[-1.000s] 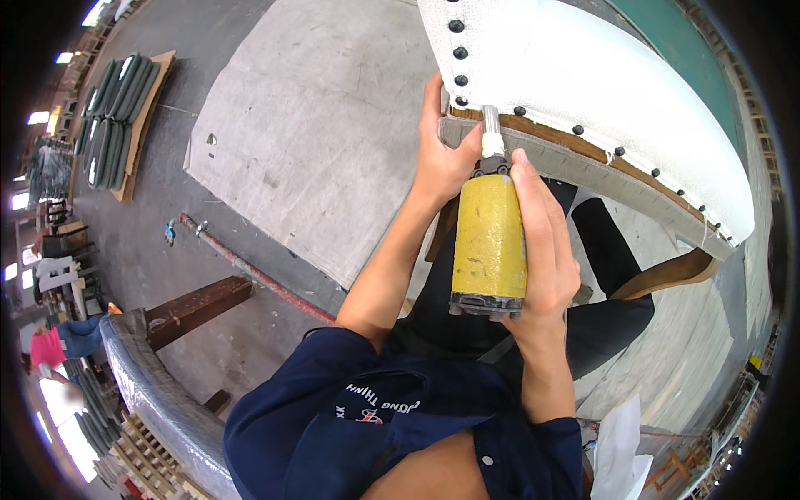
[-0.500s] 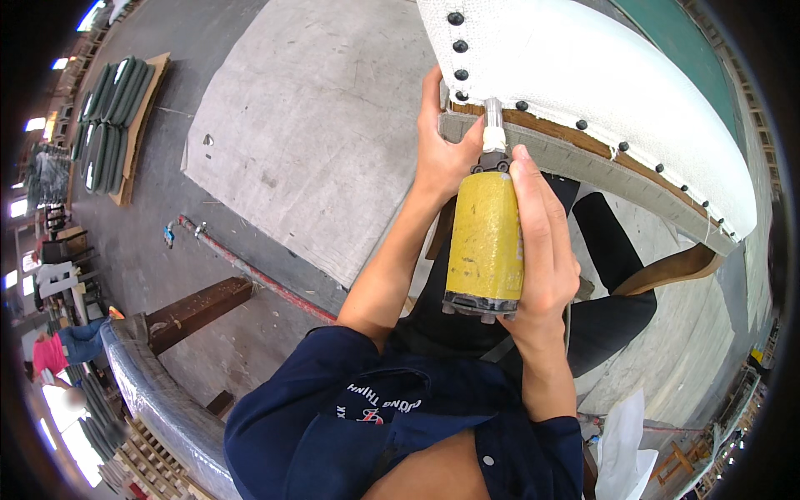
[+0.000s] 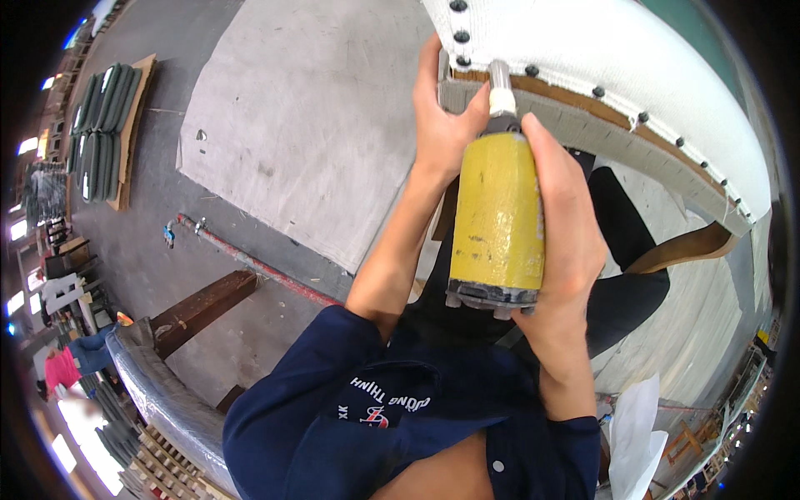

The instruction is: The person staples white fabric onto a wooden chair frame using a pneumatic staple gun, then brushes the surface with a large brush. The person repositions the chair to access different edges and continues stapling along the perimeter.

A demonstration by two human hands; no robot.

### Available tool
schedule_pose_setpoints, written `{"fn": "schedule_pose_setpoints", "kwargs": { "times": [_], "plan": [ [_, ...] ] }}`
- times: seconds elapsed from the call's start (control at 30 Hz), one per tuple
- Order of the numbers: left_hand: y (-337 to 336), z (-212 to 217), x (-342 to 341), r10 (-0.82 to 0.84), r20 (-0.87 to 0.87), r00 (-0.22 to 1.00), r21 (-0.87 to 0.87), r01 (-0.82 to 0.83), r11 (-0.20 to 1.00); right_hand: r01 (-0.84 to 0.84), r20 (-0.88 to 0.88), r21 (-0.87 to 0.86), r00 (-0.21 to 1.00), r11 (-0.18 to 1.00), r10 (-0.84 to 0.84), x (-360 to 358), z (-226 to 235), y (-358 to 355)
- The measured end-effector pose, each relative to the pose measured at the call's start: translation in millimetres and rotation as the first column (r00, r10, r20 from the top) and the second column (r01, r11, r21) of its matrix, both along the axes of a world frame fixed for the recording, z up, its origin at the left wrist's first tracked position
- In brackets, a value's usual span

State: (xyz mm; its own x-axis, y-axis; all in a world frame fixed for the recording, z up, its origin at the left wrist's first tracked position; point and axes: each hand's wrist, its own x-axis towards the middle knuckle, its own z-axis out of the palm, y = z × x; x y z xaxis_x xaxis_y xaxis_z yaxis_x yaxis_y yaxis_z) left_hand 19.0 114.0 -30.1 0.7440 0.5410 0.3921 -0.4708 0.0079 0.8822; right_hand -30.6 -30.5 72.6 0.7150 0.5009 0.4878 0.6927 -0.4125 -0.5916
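At far left, a co-worker in a pink top [image 3: 61, 369] appears beyond a plastic-wrapped panel [image 3: 179, 417]; above, dark green cushions [image 3: 107, 96] bearing small white labels, too small to read, lie stacked on a brown board [image 3: 133, 133]. A brown wooden beam [image 3: 204, 312] and a red pipe [image 3: 258, 265] lead toward a pale floor sheet [image 3: 300, 125]. The navy shirt [image 3: 300, 408] carries white lettering and a red-and-white emblem. The left hand [image 3: 442, 129] clasps the near corner of a white upholstered furniture piece [image 3: 617, 50], its thumb beside the metal nose of a yellow power tool [image 3: 497, 217]. This nose stands at the tacked edge, between black nail heads, hiding part of the wood strip. The right hand [image 3: 571, 217] grips the tool's right side, partly covering faint, illegible markings. Rightward are a curved wooden leg [image 3: 683, 250] and, below, a crumpled white sheet [image 3: 637, 433].
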Motion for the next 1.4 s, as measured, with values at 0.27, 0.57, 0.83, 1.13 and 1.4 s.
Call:
{"fn": "schedule_pose_setpoints", "kwargs": {
  "times": [0.27, 0.57, 0.83, 1.13, 1.4],
  "plan": [
    [10, -18, 6, 0.132, -0.06, 0.989, 0.022, -0.131, 0.991, -0.073, -0.094, 0.019, 0.993, 0.997, 0.075, 3, 23, 4],
    [4, -4, 0, -0.006, -0.112, 0.994, 0.022, 0.008, 1.0, 0.66, -0.372, 0.034, 0.705, 0.75, -0.603, -55, 35, -168],
    [19, -21, 2, 0.076, -0.277, 0.958, -0.032, -0.088, 0.996, 0.994, -0.705, 0.081, 0.112, 0.078, -0.7, -96, -94, -412],
    [-31, 24, -5, 0.096, -0.351, 0.932, 0.02, -0.095, 0.995, 0.95, -0.895, -0.198, -0.275, -0.24, -0.351, -176, -262, -515],
    [-31, 30, -1, 0.121, -0.329, 0.937, 0.09, -0.096, 0.991, 0.975, -0.972, -0.063, -0.108, -0.213, -0.207, -128, -305, -498]
  ]
}}
